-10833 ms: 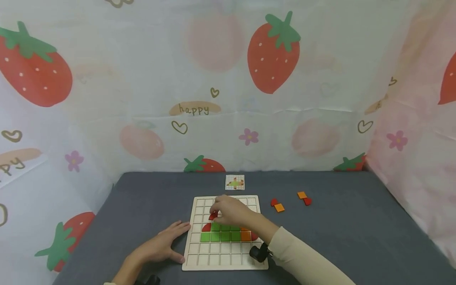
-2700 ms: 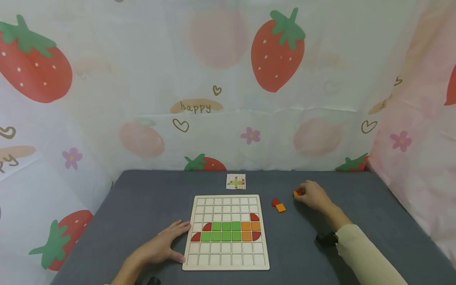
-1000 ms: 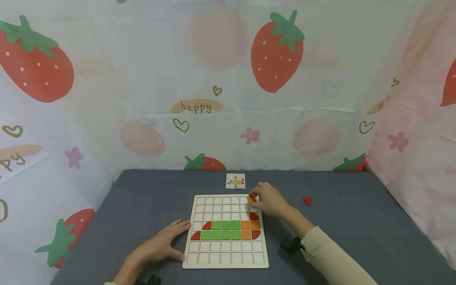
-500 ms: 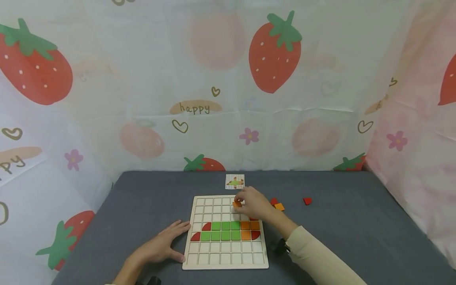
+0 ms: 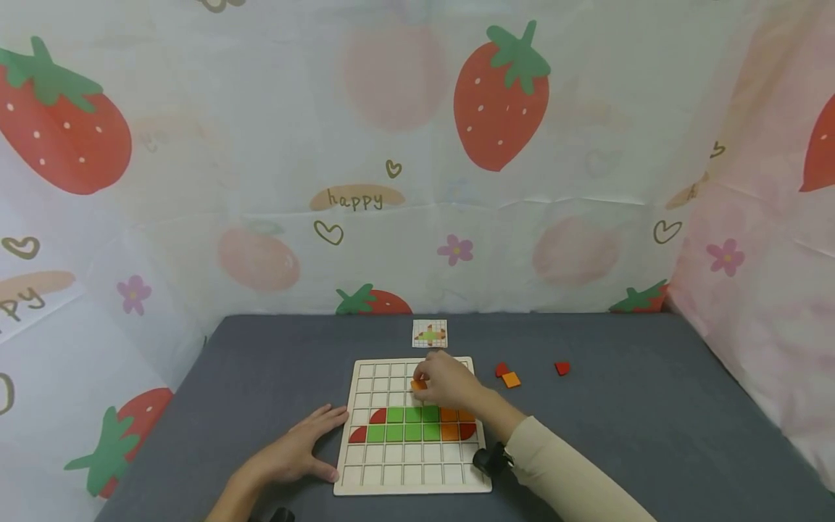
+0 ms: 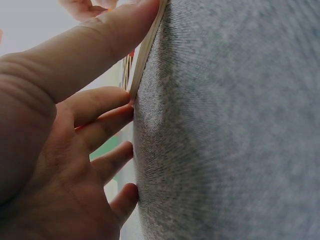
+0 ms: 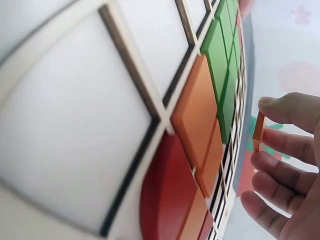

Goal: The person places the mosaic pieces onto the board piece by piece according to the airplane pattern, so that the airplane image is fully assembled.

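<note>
My right hand point(image 5: 450, 383) pinches an orange square tile point(image 5: 417, 386) between thumb and fingers, over the upper middle of the wooden grid board point(image 5: 411, 475). In the right wrist view this tile point(image 7: 258, 130) is held edge-on, apart from the board. Two rows of green square tiles point(image 5: 413, 433) fill the board's middle, with orange tiles point(image 5: 450, 432) at their right. Rounded red pieces point(image 5: 357, 435) sit at the row ends. My left hand point(image 5: 293, 449) lies with fingers spread, its thumb and fingertips point(image 6: 122, 97) against the board's left edge.
Behind the board lies a small pattern card point(image 5: 429, 334). To the right, a red piece point(image 5: 501, 369) and an orange tile point(image 5: 512, 380) touch on the grey table point(image 5: 620, 420). Another red piece point(image 5: 562, 368) lies farther right. A strawberry-print curtain point(image 5: 391, 254) closes off the back.
My right hand earlier set red pieces on the board, then took the orange tile from the far right and carried it left over the grid. The left hand has stayed put.
</note>
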`<state>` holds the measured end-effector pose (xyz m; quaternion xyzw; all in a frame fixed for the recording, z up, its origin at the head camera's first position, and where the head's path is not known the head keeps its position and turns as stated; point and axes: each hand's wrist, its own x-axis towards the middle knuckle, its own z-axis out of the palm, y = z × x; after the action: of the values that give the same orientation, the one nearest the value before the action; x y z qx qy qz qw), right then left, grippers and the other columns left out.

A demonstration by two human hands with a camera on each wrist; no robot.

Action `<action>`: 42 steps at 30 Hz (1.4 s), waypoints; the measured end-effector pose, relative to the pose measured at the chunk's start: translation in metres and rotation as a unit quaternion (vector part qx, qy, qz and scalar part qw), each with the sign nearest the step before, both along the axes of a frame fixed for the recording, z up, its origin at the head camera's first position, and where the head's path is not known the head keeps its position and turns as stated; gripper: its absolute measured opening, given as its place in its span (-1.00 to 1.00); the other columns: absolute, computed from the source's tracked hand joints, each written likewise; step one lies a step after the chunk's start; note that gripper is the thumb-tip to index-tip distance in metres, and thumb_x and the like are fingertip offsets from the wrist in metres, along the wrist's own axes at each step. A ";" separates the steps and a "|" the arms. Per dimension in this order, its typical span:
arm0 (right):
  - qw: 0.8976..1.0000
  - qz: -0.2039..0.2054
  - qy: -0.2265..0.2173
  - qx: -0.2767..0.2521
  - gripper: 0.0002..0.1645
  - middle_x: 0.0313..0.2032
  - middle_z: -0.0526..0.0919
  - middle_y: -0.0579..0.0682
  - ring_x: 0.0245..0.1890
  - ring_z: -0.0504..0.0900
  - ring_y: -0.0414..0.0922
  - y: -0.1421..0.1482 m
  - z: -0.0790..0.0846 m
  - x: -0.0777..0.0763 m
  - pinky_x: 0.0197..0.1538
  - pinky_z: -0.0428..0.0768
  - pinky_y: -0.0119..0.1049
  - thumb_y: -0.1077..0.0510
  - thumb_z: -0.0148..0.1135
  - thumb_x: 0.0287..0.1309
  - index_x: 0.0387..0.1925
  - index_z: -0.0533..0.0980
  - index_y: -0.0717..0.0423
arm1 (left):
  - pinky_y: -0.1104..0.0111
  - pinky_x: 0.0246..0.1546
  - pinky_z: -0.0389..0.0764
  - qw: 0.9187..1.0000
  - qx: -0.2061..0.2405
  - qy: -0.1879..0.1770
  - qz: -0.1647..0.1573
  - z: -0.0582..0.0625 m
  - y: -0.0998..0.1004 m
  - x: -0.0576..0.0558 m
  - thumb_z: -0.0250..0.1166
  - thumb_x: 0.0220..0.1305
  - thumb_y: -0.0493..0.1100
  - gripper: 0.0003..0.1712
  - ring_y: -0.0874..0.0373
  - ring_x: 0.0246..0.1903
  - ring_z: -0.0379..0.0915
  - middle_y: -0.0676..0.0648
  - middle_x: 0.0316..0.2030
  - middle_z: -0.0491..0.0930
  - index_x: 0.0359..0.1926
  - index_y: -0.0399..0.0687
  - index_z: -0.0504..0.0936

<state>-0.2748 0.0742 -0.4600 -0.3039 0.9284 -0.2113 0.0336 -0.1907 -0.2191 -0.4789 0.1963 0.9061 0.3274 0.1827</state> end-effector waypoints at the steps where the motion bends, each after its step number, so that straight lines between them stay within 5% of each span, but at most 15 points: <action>1: 1.000 0.001 -0.003 0.000 -0.75 -0.35 0.56 -0.09 -0.33 0.38 -0.20 -0.001 -0.001 0.000 -0.31 0.41 -0.38 0.03 0.37 0.12 -0.23 0.70 0.09 | -0.41 0.24 -0.03 1.000 0.000 0.000 0.000 0.000 0.000 0.000 0.57 -0.19 0.02 0.16 -0.38 0.47 -0.15 -0.27 0.44 0.19 0.42 -0.26 0.25; 42: 0.997 0.037 0.041 0.061 -0.84 -0.37 0.67 -0.03 -0.30 0.57 -0.14 -0.014 -0.005 0.003 -0.28 0.56 -0.36 0.08 0.39 0.11 -0.36 0.73 0.08 | -0.39 0.25 -0.01 1.000 -0.001 -0.001 -0.001 0.000 0.000 -0.001 0.57 -0.19 0.04 0.17 -0.38 0.47 -0.15 -0.29 0.44 0.19 0.42 -0.27 0.24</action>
<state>-0.2713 0.0597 -0.4647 -0.3441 0.9282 -0.1400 0.0216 -0.1912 -0.2191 -0.4791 0.1965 0.9059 0.3268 0.1843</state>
